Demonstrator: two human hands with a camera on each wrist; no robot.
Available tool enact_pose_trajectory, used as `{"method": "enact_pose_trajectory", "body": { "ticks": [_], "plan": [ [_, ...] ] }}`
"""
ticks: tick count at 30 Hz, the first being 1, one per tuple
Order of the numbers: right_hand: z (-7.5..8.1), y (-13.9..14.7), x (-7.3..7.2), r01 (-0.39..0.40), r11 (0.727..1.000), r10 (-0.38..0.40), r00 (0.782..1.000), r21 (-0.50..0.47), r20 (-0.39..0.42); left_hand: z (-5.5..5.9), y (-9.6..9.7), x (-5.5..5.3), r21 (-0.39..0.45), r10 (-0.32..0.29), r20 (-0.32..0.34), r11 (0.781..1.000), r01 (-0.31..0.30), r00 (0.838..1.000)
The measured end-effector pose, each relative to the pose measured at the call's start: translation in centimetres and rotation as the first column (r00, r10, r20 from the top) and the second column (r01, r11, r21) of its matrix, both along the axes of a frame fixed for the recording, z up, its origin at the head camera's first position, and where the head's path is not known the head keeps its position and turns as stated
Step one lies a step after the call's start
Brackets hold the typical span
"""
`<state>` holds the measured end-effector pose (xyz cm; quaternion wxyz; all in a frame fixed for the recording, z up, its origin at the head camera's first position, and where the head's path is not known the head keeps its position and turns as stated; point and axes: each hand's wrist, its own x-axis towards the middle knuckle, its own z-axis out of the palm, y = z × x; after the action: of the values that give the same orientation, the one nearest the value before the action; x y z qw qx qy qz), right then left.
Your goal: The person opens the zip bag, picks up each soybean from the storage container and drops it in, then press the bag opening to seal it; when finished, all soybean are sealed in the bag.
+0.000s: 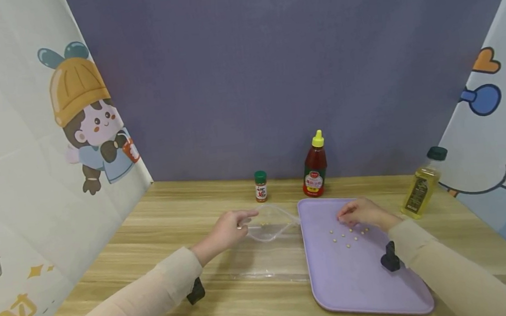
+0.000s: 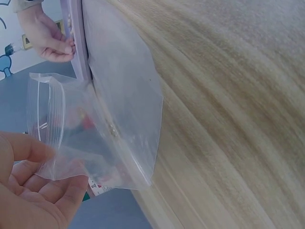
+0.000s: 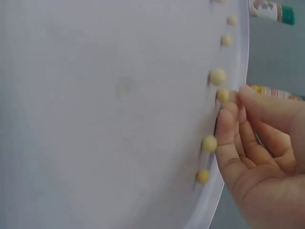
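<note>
My left hand (image 1: 232,228) pinches the rim of a clear zip-lock bag (image 1: 266,259) between thumb and fingers. The bag's mouth gapes, and its body stretches toward me over the table; a few soybeans (image 1: 263,223) show inside. To the right, my right hand (image 1: 362,212) is low over the far part of a purple tray (image 1: 373,288). Several round, pale yellow soybeans (image 3: 209,144) lie scattered on that tray. In the right wrist view, thumb and fingertips draw together right by one soybean (image 3: 222,95); I cannot tell whether they hold one.
Behind the bag stands a small green-capped seasoning jar (image 1: 261,187). A red sauce bottle (image 1: 314,167) with a yellow cap is behind the tray. At the right, an oil bottle (image 1: 422,183) stands beyond the tray's edge. A dark panel (image 1: 273,76) closes off the table's back.
</note>
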<state>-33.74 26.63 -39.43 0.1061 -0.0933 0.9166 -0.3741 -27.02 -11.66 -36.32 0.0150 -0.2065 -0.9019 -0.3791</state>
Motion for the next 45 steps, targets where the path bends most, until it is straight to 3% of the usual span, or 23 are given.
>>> {"method": "enact_pose_trajectory", "body": {
  "ticks": [4, 8, 13, 22, 33, 39, 45],
  "plan": [
    [0.5, -1.0, 0.3, 0.042, 0.999, -0.043, 0.999, -0.03, -0.028, 0.0, 0.0, 0.0, -0.005, -0.001, -0.001, 1.0, 0.001, 1.0],
    [1.6, -2.5, 0.5, 0.035, 0.992, -0.042, 0.998, -0.124, -0.052, 0.1, 0.0, 0.0, -0.002, -0.006, 0.005, 1.0, 0.006, 1.0],
    [3.4, -5.0, 1.1, -0.025, 0.975, 0.01, 0.998, -0.223, -0.067, 0.1, -0.1, 0.0, 0.004, -0.003, 0.002, 1.0, 0.003, 1.0],
    [5.1, -9.9, 2.4, -0.174, 0.921, 0.129, 0.981, -0.349, -0.146, 0.0, 0.0, 0.2, 0.0, 0.003, -0.01, 1.0, -0.003, 1.0],
    [6.2, -14.2, 3.5, -0.266, 0.924, 0.197, 0.947, -0.274, -0.253, 0.1, 0.1, 0.2, -0.004, -0.029, -0.028, 1.0, 0.029, 0.999],
    [6.0, -14.0, 3.5, -0.234, 0.939, 0.171, 0.954, -0.253, -0.246, 0.0, 0.1, 0.2, 0.021, -0.05, -0.029, 0.999, 0.051, 0.998],
    [6.2, -12.5, 3.3, -0.198, 0.951, 0.14, 0.96, -0.237, -0.24, 0.0, 0.0, 0.2, 0.034, -0.027, -0.023, 0.999, 0.027, 0.999]
  ]
}}
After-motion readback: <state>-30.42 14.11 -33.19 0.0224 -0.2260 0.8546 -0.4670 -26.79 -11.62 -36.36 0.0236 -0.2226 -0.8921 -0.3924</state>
